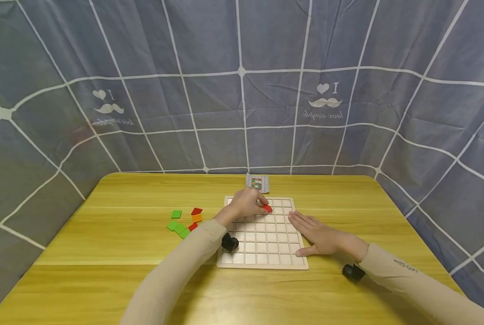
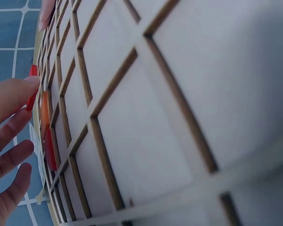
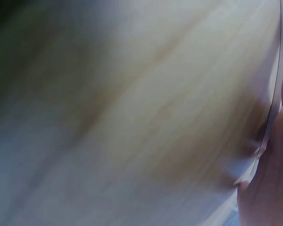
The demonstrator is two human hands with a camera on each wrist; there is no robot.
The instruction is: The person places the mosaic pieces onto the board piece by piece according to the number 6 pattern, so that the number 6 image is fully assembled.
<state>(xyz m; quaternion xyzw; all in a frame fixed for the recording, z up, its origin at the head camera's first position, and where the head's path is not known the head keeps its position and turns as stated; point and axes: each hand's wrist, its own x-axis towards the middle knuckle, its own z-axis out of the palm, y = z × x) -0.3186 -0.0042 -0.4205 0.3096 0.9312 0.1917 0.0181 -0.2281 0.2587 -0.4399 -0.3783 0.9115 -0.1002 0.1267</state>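
Observation:
My left hand (image 1: pixel 247 203) reaches over the far part of a pale wooden grid board (image 1: pixel 262 264). Its thumb and index finger pinch a red tile (image 1: pixel 268 208), which in the left wrist view is held on edge close over the grid; the other fingers are loosely bent. Beside it, an orange tile (image 2: pixel 45 110) and a dark red tile (image 2: pixel 49 149) sit on the board, hidden by the hand in the head view. My right hand (image 1: pixel 321 237) lies with straight fingers on the board's right edge, the thumb lower along the same edge.
Left of the board lie several loose tiles: green tiles (image 1: pixel 176 214), an orange tile (image 1: pixel 197 217) and red tiles (image 1: pixel 196 211). A small printed pattern card (image 1: pixel 258 182) is behind the board. A grey-blue checked curtain (image 1: pixel 209 104) surrounds the wooden table (image 1: pixel 116 225).

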